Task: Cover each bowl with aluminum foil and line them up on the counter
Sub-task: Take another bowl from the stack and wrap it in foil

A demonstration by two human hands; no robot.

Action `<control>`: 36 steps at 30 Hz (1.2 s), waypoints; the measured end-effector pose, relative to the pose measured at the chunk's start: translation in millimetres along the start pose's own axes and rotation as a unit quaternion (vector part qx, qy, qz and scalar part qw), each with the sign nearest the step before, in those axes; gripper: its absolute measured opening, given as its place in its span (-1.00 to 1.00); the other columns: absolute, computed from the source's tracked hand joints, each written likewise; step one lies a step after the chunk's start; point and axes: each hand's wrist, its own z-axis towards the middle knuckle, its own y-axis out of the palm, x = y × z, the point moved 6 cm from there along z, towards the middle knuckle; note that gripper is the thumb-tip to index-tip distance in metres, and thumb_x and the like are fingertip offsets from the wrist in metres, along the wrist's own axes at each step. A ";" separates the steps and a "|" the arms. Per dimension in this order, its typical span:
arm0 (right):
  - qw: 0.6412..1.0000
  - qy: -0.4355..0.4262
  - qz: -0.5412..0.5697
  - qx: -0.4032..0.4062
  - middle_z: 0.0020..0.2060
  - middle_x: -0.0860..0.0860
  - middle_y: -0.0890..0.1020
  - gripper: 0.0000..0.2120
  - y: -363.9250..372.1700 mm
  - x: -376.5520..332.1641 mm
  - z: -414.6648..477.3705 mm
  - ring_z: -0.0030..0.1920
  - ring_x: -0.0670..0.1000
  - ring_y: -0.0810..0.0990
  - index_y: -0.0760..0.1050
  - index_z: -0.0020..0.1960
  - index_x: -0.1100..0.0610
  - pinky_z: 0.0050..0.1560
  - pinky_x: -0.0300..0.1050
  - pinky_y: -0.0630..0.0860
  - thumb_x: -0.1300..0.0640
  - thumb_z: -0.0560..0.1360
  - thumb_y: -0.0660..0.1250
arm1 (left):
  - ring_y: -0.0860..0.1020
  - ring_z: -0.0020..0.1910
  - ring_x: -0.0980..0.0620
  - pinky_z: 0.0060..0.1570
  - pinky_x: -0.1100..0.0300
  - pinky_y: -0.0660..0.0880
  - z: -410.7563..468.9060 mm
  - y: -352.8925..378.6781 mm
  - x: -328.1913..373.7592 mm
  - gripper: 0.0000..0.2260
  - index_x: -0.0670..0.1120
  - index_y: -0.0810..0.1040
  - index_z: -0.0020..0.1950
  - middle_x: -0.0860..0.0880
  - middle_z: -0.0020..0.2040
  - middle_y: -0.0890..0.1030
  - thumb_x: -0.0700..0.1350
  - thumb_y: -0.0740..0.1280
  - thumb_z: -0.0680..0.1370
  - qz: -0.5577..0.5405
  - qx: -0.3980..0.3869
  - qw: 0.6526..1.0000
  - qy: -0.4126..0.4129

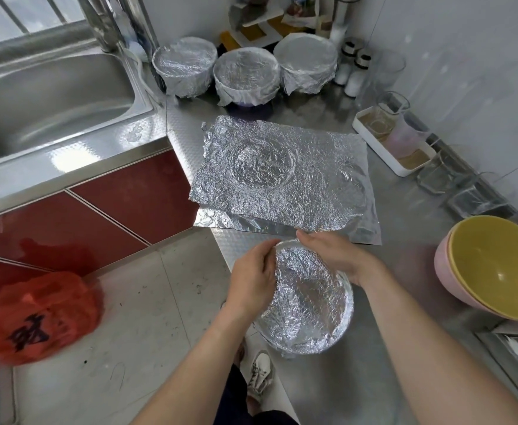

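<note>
A bowl covered in crinkled foil (308,297) sits at the near edge of the steel counter (405,271). My left hand (253,279) grips its left rim, fingers curled over the foil. My right hand (334,256) curls over the far right rim. Three foil-covered bowls stand in a row at the back: left (184,67), middle (245,75), right (308,64). Loose foil sheets (313,185) lie flat in the counter's middle, stamped with round dents. A yellow bowl (496,265) sits nested in a pink bowl (449,280) at the right, both uncovered.
A steel sink (52,96) lies at the left. Salt shakers (354,72), a white tray (398,168) with a measuring cup, and glass containers (466,191) line the right wall. A red plastic bag (34,317) lies on the floor.
</note>
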 end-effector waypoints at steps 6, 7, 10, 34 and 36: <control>0.999 -0.032 -0.020 -0.015 0.40 -0.05 0.40 -0.62 -4.2 -2.2 1.2 0.39 -0.02 0.32 0.43 0.39 0.00 0.34 -0.09 0.21 -0.07 0.62 0.14 | 0.54 -0.27 0.09 -0.28 0.23 0.40 6.0 0.9 2.7 -0.71 -0.04 0.50 0.36 0.04 -0.15 0.61 -0.07 0.16 0.67 -0.039 -0.051 0.998 -0.015; 0.999 -0.037 -0.031 -0.013 0.38 -0.03 0.43 -0.62 -5.1 -3.2 1.1 0.35 -0.02 0.35 0.45 0.38 0.01 0.32 -0.10 0.23 -0.06 0.62 0.15 | 0.58 -0.13 -0.03 -0.18 0.17 0.45 7.9 0.8 2.7 -0.70 -0.04 0.48 0.38 -0.04 -0.02 0.64 -0.05 0.15 0.67 -0.038 -0.057 0.998 -0.016; 0.998 -0.049 -0.039 -0.001 0.12 0.09 0.61 -0.67 -6.6 -2.6 4.7 0.17 0.11 0.51 0.51 0.32 0.04 0.23 -0.03 0.40 -0.02 0.62 0.18 | 0.56 0.11 -0.13 0.07 0.05 0.48 13.1 2.5 3.5 -0.67 -0.05 0.44 0.42 -0.12 0.17 0.62 -0.04 0.15 0.68 -0.028 -0.069 0.997 -0.017; 0.966 -0.085 -0.223 0.095 -0.39 -0.03 0.46 -0.78 -2.7 -9.0 -3.6 -0.36 -0.01 0.40 0.51 -0.13 0.11 -0.32 -0.09 0.27 0.04 0.62 0.21 | 0.26 -0.50 0.04 -0.36 0.10 0.25 17.7 9.1 -8.9 -0.55 -0.31 0.48 -0.14 0.01 -0.45 0.32 0.07 0.15 0.66 -0.059 -0.127 0.987 -0.077; 0.942 -0.103 -0.306 0.094 -0.32 -0.04 0.51 -0.80 0.4 -22.7 1.2 -0.25 0.01 0.48 0.53 -0.06 0.08 -0.29 -0.11 0.29 0.02 0.62 0.20 | 0.31 -0.46 0.02 -0.34 0.10 0.26 8.0 6.8 -10.2 -0.58 -0.18 0.43 -0.26 0.01 -0.45 0.37 0.06 0.13 0.67 -0.038 -0.073 0.993 -0.090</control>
